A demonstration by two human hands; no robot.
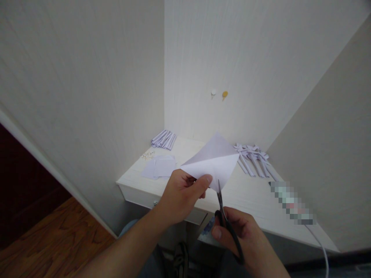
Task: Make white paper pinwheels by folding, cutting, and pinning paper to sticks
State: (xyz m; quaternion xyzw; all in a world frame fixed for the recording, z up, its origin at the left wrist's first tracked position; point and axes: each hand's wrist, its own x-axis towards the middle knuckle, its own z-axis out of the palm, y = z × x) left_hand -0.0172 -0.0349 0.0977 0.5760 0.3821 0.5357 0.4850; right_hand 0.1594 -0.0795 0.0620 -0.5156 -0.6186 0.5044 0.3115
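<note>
My left hand (185,193) pinches a square sheet of white paper (214,164) near its lower corner, thumb on top. A crease runs across the sheet, and its far half looks shaded. In my right hand (240,231) is a pair of black-handled scissors (220,204), with the fingers through the handles. The scissors' blades point up and meet the paper's near corner; one blade shows over the sheet. Both hands are above the near edge of the white desk (191,197).
Rolled paper sticks (164,139) are piled at the back left, beside small pins (147,155) and flat paper squares (162,166). Paper pinwheels on sticks (253,160) lie at the right. A pixelated phone-like device (291,204) has a white cable (321,247). Two hooks (225,94) are on the wall.
</note>
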